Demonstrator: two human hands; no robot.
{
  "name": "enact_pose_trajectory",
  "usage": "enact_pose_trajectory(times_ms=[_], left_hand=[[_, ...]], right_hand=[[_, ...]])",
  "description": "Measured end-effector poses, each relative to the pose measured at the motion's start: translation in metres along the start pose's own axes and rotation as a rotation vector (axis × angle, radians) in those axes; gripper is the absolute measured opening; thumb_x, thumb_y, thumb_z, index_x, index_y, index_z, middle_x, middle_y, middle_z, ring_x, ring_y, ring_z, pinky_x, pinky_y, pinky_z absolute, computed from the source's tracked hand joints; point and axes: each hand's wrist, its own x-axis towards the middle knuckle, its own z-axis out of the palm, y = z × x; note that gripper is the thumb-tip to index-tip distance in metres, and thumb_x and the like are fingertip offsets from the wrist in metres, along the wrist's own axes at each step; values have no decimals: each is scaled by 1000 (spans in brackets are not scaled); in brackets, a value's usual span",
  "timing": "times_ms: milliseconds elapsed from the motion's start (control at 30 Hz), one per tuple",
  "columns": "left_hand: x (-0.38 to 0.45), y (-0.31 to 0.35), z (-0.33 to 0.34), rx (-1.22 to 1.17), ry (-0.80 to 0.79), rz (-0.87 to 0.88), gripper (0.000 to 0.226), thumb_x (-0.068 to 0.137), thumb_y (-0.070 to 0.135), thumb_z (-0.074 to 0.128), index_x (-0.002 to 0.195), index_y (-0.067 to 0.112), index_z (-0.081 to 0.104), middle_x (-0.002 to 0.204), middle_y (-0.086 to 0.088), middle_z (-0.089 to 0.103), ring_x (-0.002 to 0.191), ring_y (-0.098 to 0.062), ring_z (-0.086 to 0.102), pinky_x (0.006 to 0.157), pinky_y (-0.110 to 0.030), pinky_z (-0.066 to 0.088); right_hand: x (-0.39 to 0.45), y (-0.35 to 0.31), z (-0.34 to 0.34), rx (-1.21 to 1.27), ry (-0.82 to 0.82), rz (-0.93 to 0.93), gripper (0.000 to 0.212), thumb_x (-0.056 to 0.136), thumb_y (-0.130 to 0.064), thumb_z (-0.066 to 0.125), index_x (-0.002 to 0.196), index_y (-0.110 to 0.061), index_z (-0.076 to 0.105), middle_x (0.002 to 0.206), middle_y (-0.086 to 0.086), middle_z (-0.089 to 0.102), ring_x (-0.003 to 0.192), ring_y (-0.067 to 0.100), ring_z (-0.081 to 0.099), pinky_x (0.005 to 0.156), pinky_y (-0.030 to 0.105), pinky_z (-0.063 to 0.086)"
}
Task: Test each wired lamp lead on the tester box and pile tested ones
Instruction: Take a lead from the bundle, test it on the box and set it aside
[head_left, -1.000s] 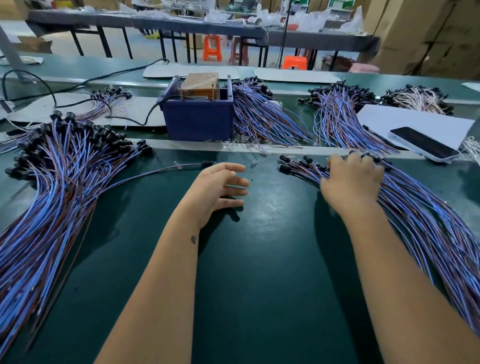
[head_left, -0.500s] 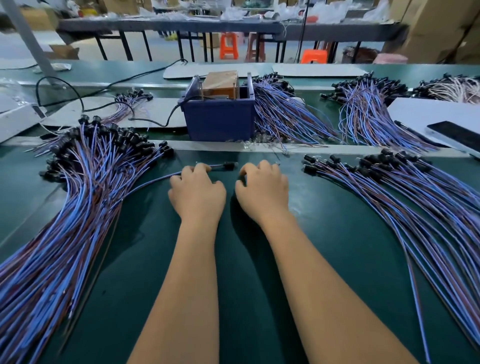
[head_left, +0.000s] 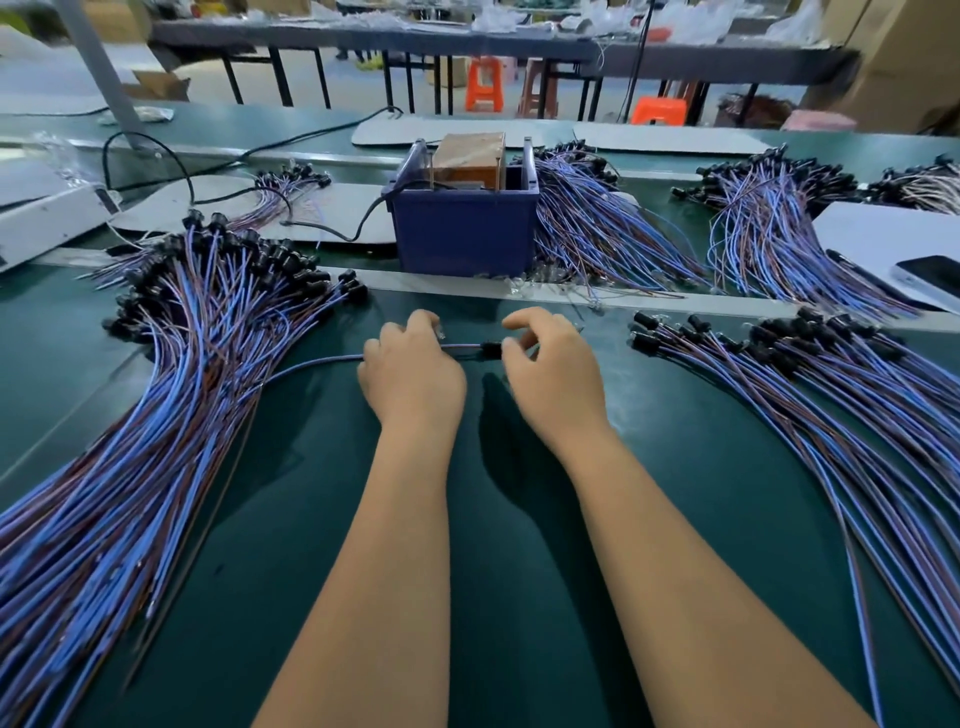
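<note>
- Your left hand (head_left: 413, 376) is curled over the wire of a single lamp lead (head_left: 317, 366), holding it down on the green table (head_left: 519, 597) near the middle, a little short of the tester box (head_left: 462, 228).
- Your right hand (head_left: 550, 374) has its fingers curled and pinches the black socket end (head_left: 491, 351) of that same lead, just beside your left hand.
- The lead's tail runs off left toward the big pile (head_left: 156, 415) that fans along the left edge of the table.
- A second pile (head_left: 831, 415) lies along the right edge, well apart from the first (I cannot tell from looks alone which pile is tested; judging by the tail, the left one may be).
- The tester box stands at the far side of the table, behind a pale strip, with more bundles (head_left: 597, 228) beside it.
- Progress, as a judgement: one lead is in hand and not yet at the box; both piles are large, so plenty seems left.
</note>
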Motion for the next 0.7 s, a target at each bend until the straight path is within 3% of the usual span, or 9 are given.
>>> enact_pose_trajectory(times_ms=[133,200,267,367,433,533,633,700], left_hand=[[-3,9,-4,-480,189,94,27,95,5,50,108,18,69,103,0,58,96,-18,56,80,-24,42],[-6,16,-10,-808,192,94,26,89,2,55,91,20,72,94,5,62,79,-4,57,73,-15,44],[-9,22,-17,-1110,91,61,29,83,0,54,79,20,75,86,3,67,70,-2,56,68,-14,44],[-14,27,-22,-1395,-160,36,28,76,7,52,68,19,76,69,2,66,63,-8,58,60,-24,48],[-17,31,-21,-1462,-387,52,28,75,11,49,66,17,75,64,0,65,56,-14,59,59,-30,46],[-21,35,-20,-1491,-665,118,28,71,9,45,61,9,71,62,-9,58,56,-22,53,57,-29,44],[-21,36,-23,-1410,-884,145,30,69,11,42,54,11,68,55,-7,55,56,-23,53,54,-25,43],[-20,29,-25,-1305,-962,112,30,71,19,44,55,15,69,59,-4,60,59,-17,59,59,-24,45]], right_hand=[[6,2,-5,389,100,189,19,96,-11,45,91,-22,59,79,-1,58,67,14,53,64,32,45],[7,-2,-9,743,24,296,25,102,-15,38,88,-15,59,72,4,63,57,16,58,59,31,51],[7,-6,-11,1019,-155,373,41,106,-31,29,93,-8,60,70,10,68,57,21,64,59,31,55],[7,-7,-12,1080,-387,386,67,104,-52,16,103,-4,63,85,17,70,74,27,66,78,40,54],[7,-7,-13,1126,-477,368,74,102,-56,15,104,-2,67,95,20,66,84,28,64,85,43,51],[8,-6,-16,1250,-441,394,67,105,-44,24,65,-16,70,62,0,58,57,11,56,59,23,50],[11,-4,-16,1220,-291,451,54,105,-39,30,80,-10,67,60,2,59,53,18,51,46,23,40],[12,-1,-16,1185,-161,471,52,105,-38,33,77,-9,66,59,4,57,48,19,50,40,21,38]])
